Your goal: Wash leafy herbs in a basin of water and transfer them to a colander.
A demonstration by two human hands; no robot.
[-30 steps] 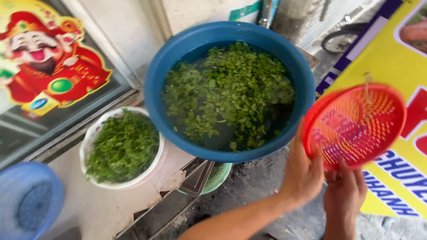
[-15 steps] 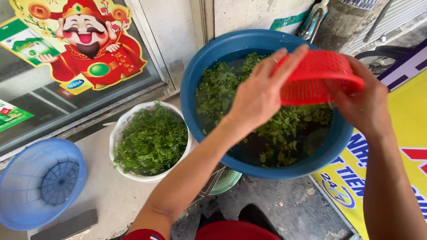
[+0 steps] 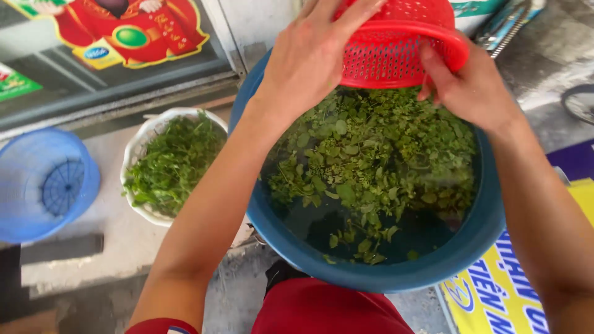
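Observation:
A red perforated plastic colander (image 3: 396, 46) is tilted over the far side of a big blue basin (image 3: 383, 272). The basin holds dark water with green leaves (image 3: 371, 154) floating on it. My left hand (image 3: 312, 55) presses on the colander's left side, fingers spread over its top. On the right rim, my right hand (image 3: 467, 86) grips the colander. The colander's lower edge touches the leaves.
A white bowl (image 3: 139, 145) full of green herb sprigs sits left of the basin. A blue plastic basket (image 3: 43, 182) lies at the far left on the concrete ledge. A glass door with a colourful sticker is behind. A yellow banner lies at lower right.
The colander has been carried from the right of the basin to over its far side and tipped down onto the leaves. Both hands moved with it, and the view came closer.

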